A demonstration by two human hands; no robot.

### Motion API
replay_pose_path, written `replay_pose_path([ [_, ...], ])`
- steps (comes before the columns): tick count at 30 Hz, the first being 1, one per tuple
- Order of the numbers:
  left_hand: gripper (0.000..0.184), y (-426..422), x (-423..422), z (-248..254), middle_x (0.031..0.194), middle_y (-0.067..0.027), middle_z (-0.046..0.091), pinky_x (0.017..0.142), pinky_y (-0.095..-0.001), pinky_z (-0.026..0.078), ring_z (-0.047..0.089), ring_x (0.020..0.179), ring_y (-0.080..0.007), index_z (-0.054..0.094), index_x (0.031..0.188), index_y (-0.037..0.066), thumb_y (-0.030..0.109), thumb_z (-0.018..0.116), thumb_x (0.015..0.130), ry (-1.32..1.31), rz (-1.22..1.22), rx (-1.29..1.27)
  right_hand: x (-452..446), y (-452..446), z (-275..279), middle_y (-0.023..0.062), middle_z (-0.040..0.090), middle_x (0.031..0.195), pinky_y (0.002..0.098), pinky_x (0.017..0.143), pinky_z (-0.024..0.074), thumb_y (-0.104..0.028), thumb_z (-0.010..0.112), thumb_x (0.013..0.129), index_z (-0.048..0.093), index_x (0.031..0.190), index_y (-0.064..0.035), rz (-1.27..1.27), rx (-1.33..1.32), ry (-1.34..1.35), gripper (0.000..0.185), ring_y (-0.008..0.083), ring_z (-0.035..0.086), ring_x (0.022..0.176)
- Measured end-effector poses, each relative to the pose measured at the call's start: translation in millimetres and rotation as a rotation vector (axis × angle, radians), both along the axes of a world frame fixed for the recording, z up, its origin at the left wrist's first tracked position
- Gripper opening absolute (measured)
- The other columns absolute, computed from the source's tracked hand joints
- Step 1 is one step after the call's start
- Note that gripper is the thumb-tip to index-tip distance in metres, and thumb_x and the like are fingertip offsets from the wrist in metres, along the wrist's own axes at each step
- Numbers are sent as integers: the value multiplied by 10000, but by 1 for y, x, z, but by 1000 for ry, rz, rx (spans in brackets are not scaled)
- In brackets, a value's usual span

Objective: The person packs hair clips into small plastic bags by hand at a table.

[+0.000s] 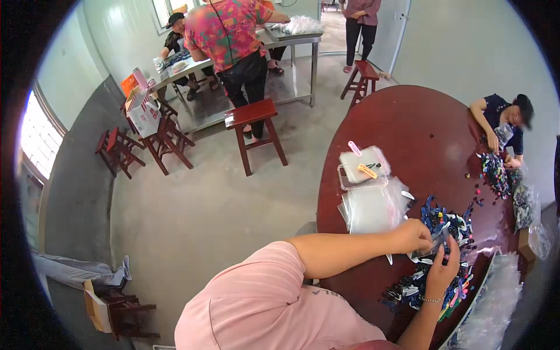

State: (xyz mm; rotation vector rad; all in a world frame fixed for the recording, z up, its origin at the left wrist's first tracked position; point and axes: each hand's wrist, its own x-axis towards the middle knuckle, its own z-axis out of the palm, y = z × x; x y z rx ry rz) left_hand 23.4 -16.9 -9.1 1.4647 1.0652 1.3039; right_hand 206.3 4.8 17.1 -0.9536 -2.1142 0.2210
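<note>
Both hands are over the dark red table [402, 125], above a pile of small clips [434, 213] in dark blue, black and white. My left hand [411, 236] is closed, its fingertips pinched at a clear plastic bag [437, 240]. On the other side of that bag is my right hand [444, 268], a bracelet on its wrist, with thumb and fingers curved round the bag's edge. What the bag holds is too small to tell. Beside my left hand lies a stack of clear bags [370, 207]. Multicoloured clips [458, 297] lie by my right wrist.
A clear case [364, 166] carries an orange clip and a pink clip. Across the table a co-worker [501, 119] handles a colourful pile [494, 174]. A tray of filled bags [490, 309] is at the right edge. Red stools [252, 114] and people at a metal table [291, 39] stand beyond.
</note>
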Motion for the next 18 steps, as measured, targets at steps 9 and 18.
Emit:
replay_pose_path([
  [9,129,-3,2,6,718,-102,689,596,-298,514,661,639,-154,715,813,23,146,704,777,170,42,23,-1,-1,5,165,617,1113,395,938,442,-19,605,834,599,1018,8,61,39,56,186,323,583,1045],
  [18,139,-5,0,10,789,-99,702,661,-297,524,669,710,-150,710,872,19,139,702,803,178,19,3,-2,-1,5,188,578,1221,376,952,431,-19,605,848,585,891,11,42,-42,104,56,305,568,1113],
])
